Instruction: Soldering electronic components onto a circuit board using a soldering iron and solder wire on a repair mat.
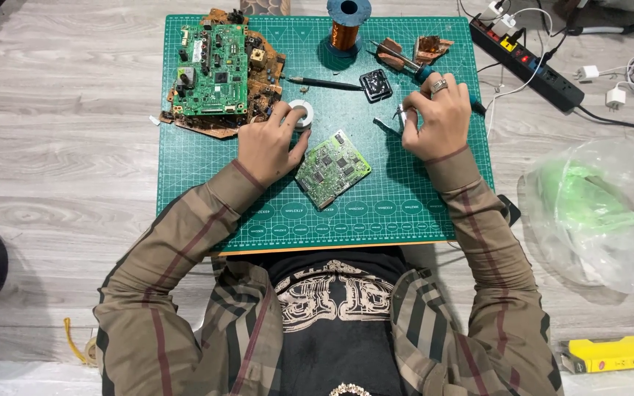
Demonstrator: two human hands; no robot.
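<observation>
Two hands work over a green cutting mat (412, 213) laid on a pale wood floor, seen from above. The left hand (269, 147) curls over a small white solder reel (304, 112), fingertips on its rim, so that half the reel is hidden; whether it is truly gripped or only touched is hard to tell. The right hand (438, 121), a ring on one finger, is closed around metal tweezers (394, 123), whose tips poke out at its nine o'clock side; most of the tool is covered by the fingers. A small green circuit board (332, 169) lies flat and tilted on the mat between the wrists, at five o'clock from the reel and eight o'clock from the tweezers, just beside the left thumb, apart from the right hand. At eleven o'clock on the mat a larger green board (213, 70) sits on a stack of brown boards. A copper wire spool (345, 29) stands at twelve o'clock, its top cut off by the frame edge. A dark soldering iron (328, 83) and a black component (376, 86) lie below it. A clear plastic bag (610, 220) at three o'clock holds something green, its shape unclear. A power strip (530, 66) lies at two o'clock.
</observation>
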